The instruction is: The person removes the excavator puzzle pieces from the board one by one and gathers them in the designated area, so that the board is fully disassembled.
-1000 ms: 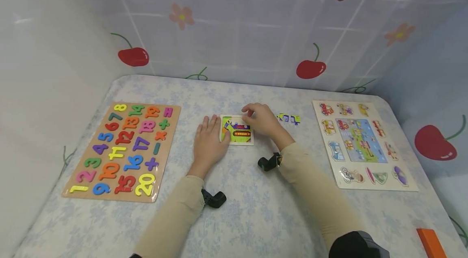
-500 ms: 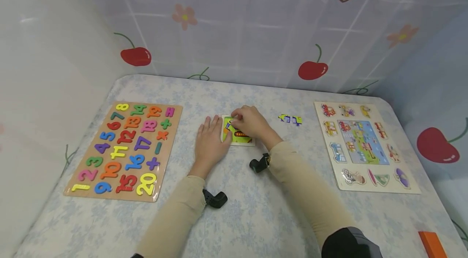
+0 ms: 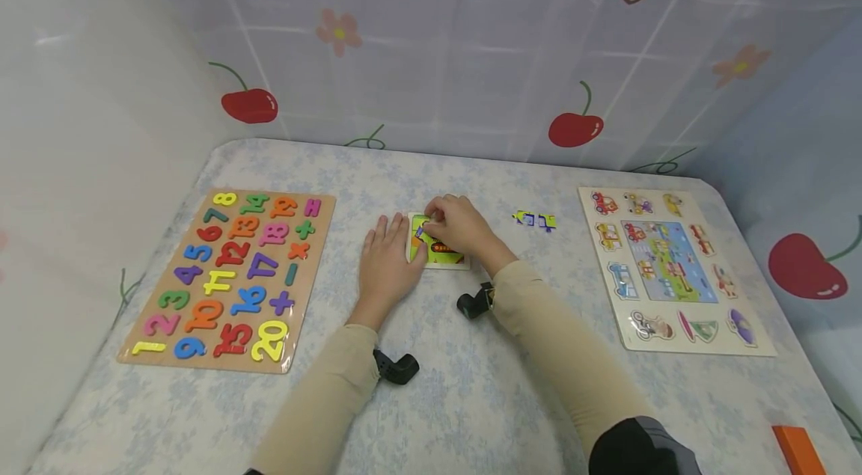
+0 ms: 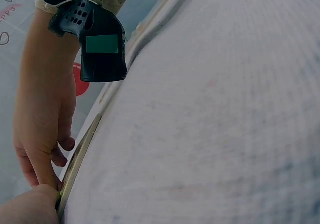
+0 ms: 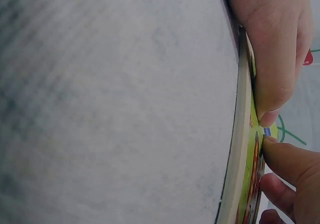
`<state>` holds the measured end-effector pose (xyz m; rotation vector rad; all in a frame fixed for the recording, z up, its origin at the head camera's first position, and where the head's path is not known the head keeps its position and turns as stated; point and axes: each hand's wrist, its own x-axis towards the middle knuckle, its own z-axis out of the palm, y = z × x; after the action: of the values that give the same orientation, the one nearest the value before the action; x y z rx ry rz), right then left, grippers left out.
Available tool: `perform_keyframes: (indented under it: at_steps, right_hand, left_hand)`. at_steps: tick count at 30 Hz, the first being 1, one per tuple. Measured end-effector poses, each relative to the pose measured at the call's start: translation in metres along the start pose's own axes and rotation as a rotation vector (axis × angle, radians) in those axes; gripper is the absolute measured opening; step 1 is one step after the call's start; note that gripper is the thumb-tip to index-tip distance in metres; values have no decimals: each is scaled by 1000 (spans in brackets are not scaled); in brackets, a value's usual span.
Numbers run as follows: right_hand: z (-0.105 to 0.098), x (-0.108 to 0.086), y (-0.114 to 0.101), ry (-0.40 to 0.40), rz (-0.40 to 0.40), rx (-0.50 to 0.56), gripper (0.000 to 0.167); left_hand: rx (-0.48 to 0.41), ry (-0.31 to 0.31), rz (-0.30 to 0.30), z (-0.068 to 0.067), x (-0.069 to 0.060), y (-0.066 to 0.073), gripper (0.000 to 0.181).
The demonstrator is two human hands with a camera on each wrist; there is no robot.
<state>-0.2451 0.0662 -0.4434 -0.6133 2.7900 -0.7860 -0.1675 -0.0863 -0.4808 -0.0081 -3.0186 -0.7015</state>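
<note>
Inspector: Surroundings, nearest first?

Clerk: An orange block (image 3: 798,450) sits at the lower right. Tan sleeves (image 3: 316,408) rise from the bottom edge over the pale table (image 3: 485,385).

Inspector: Hands?

Clerk: Left hand (image 3: 387,269) lies at frame centre, fingers straight and side by side, thumb over the left edge of the puzzle (image 3: 446,258). Right hand (image 3: 465,228) reaches in from the right, fingers curled, thumb and forefinger tips together on the puzzle. Whether they pinch a piece, I cannot tell; this hand blocks the puzzle's upper right part.

Inspector: Beyond that?

Clerk: Two loose pieces (image 3: 524,218) lie right of centre, apart from the hand. The number board (image 3: 316,250) occupies the left, the picture board (image 3: 625,310) the right. A cherry-print curtain (image 3: 458,56) fills the top.

Inspector: Changes over one second?

Clerk: Right hand has moved leftward from the puzzle's upper right corner, covering much of the printed vehicle seen earlier. Left hand and loose pieces remain in place.
</note>
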Motion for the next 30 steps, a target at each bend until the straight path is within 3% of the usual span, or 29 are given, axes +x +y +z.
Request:
perform_keyframes:
  at_steps: [11,23,30]
  right_hand:
    - [-1,-3,0,19,63,281,22]
    - [-10,-11,8,56,80,356,18]
    - [-31,-22,34,127,160,344,19]
  left_hand:
    - [-1,8,11,-1,0,0,70]
    - [-15,30,7,0,0,1,68]
    - [-16,7,-10,-1,-1,2,69]
